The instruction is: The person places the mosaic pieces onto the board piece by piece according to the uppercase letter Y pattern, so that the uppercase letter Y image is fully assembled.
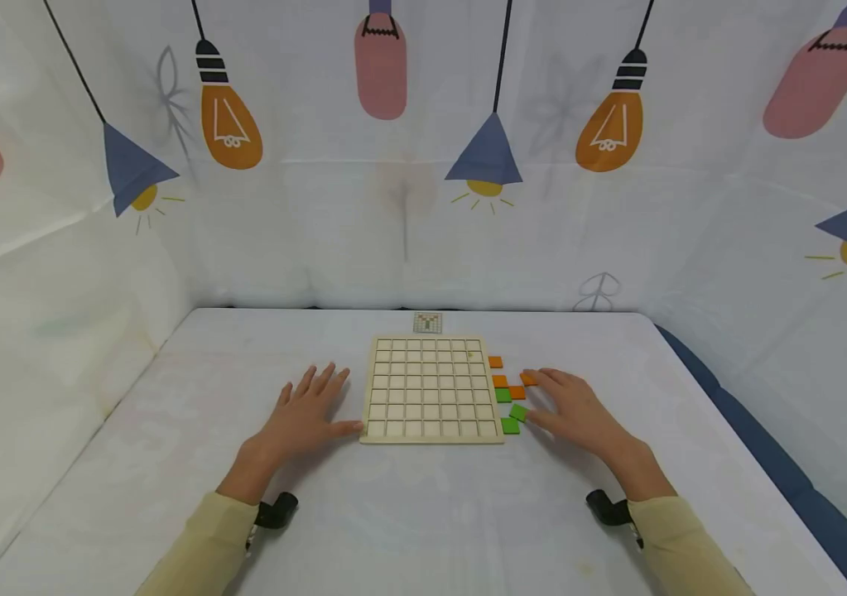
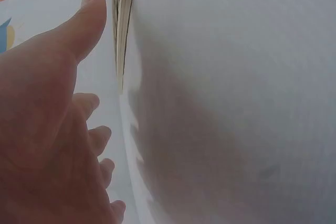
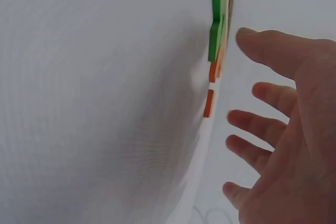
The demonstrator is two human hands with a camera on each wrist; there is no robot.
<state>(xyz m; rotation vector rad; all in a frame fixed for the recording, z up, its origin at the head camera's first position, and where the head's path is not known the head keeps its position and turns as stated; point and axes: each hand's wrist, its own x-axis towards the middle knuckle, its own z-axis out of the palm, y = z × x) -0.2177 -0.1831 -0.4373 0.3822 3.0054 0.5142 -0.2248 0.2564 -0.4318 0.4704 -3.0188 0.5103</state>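
Note:
A square wooden grid board (image 1: 431,440) lies on the white table, its cells bare. Just left of it my left hand (image 1: 306,418) is spread, with the thumb tip right at the board's near left corner. On the other side, my right hand (image 1: 579,414) hovers with relaxed fingers beside several small square tiles. Its thumb tip is close to a green tile (image 1: 518,412), and its fingertips overlap an orange tile (image 1: 529,378) in the head view. More tiles, such as an orange one (image 1: 495,362) and a green one (image 1: 510,425), lie along the board's right edge.
A small printed pattern card (image 1: 427,323) lies behind the board, near the table's back edge. White fabric (image 1: 304,223) printed with lamps and bulbs hangs around the table (image 1: 393,530). Dark blue material (image 1: 758,447) shows beyond the right edge.

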